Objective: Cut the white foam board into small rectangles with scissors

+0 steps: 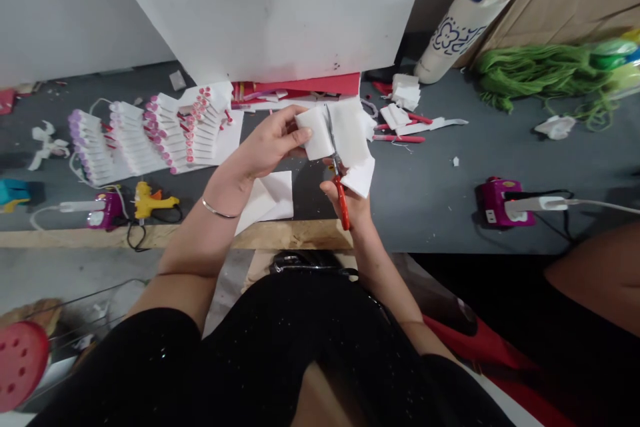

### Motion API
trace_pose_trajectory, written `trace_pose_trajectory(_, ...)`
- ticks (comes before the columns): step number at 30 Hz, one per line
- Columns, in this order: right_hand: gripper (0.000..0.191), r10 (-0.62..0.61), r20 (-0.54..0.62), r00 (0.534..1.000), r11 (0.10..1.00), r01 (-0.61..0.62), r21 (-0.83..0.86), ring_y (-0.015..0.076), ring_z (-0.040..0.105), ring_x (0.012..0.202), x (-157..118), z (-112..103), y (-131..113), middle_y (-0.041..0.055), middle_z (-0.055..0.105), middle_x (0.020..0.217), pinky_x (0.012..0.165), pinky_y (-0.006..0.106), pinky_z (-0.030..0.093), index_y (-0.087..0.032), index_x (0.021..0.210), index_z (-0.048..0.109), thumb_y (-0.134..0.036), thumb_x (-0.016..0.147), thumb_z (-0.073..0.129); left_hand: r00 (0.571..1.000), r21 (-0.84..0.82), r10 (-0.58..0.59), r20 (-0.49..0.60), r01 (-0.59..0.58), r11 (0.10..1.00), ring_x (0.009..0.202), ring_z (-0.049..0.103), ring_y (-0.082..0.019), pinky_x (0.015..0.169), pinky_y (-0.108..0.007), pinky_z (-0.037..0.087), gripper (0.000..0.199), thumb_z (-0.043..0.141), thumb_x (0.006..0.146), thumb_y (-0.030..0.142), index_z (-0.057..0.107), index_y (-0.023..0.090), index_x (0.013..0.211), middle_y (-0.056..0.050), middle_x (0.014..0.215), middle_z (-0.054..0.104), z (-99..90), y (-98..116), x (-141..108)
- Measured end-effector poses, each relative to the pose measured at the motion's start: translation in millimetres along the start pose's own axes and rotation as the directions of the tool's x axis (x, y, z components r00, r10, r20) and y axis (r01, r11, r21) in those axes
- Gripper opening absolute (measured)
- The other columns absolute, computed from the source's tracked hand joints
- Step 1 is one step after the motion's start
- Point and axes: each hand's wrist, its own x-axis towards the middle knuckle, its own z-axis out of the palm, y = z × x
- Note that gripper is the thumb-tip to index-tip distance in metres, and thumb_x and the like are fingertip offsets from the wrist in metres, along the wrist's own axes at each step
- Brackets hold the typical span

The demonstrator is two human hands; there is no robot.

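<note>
White folded paper (317,135) is pinched between the thumb and fingers of my left hand (276,140). My right hand (350,203) holds red-handled scissors (342,203), and their blades stand up along a gap between the folded piece and a wider white sheet (350,133). A loose white flap (360,177) hangs just above my right palm. Below my left wrist, more white paper (280,193) lies at the table's front edge.
Rows of pink and purple tipped sticks (130,140) lie left. A yellow glue gun (150,203) and purple power blocks (500,203) sit near the front edge. A white bottle (463,27), green yarn (540,73) and red pens (403,139) are right; a person's arm (600,273) shows at lower right.
</note>
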Motion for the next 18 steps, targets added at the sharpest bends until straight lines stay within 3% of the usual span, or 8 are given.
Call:
trace_pose_trajectory(3,0.062,0.032,-0.096,0.995,0.999,-0.028,0.036,0.0259,0.072,0.096,-1,2,-5,0.0115,0.078,0.107,0.090,0.044,0.061,-0.023,0.112,0.078,-0.077,0.081,0.081,0.999,-0.010,-0.008,-0.040,0.007,1.000,0.110,0.078,-0.033,0.095,-0.049,0.069,0.035,0.096,0.082,0.031,0.073,0.020,0.106,-0.006,0.094,0.072,0.7,-2,-1)
trace_pose_trajectory(8,0.077,0.151,-0.072,0.986,0.988,-0.148,0.046,0.0185,0.062,0.069,3,-3,-12,0.0018,0.070,0.076,0.070,0.036,0.056,-0.022,0.103,0.079,-0.093,0.076,0.071,0.999,-0.003,-0.043,0.010,0.043,0.999,0.107,0.079,-0.033,0.096,-0.049,0.068,0.039,0.098,0.080,0.035,0.074,0.018,0.105,-0.008,0.094,0.076,0.0,-13,0)
trace_pose_trajectory(11,0.081,0.178,-0.002,0.984,0.979,-0.177,0.096,0.0180,0.061,0.067,13,-14,-6,-0.0009,0.064,0.070,0.068,0.035,0.055,-0.022,0.108,0.076,-0.096,0.077,0.067,0.998,-0.051,-0.063,-0.008,0.062,0.997,0.108,0.079,-0.033,0.097,-0.050,0.068,0.041,0.099,0.077,0.039,0.075,0.018,0.104,-0.008,0.095,0.078,-3.1,-21,3)
trace_pose_trajectory(15,0.074,0.140,0.109,0.984,0.982,-0.152,0.111,0.0193,0.065,0.074,27,-26,8,-0.0001,0.066,0.082,0.072,0.037,0.058,-0.026,0.129,0.066,-0.085,0.086,0.070,0.999,-0.167,-0.042,-0.034,0.036,0.985,0.115,0.079,-0.031,0.101,-0.045,0.067,0.042,0.102,0.072,0.036,0.075,0.022,0.101,-0.006,0.100,0.080,-6.4,-33,7)
trace_pose_trajectory(18,0.080,0.063,0.068,0.996,0.986,-0.073,0.151,0.0238,0.072,0.094,33,-23,12,0.0066,0.072,0.108,0.078,0.040,0.061,-0.030,0.142,0.054,-0.078,0.082,0.079,0.999,-0.233,-0.043,-0.024,0.037,0.972,0.117,0.078,-0.029,0.104,-0.042,0.065,0.043,0.105,0.068,0.032,0.074,0.024,0.097,-0.004,0.101,0.081,-3.3,-43,7)
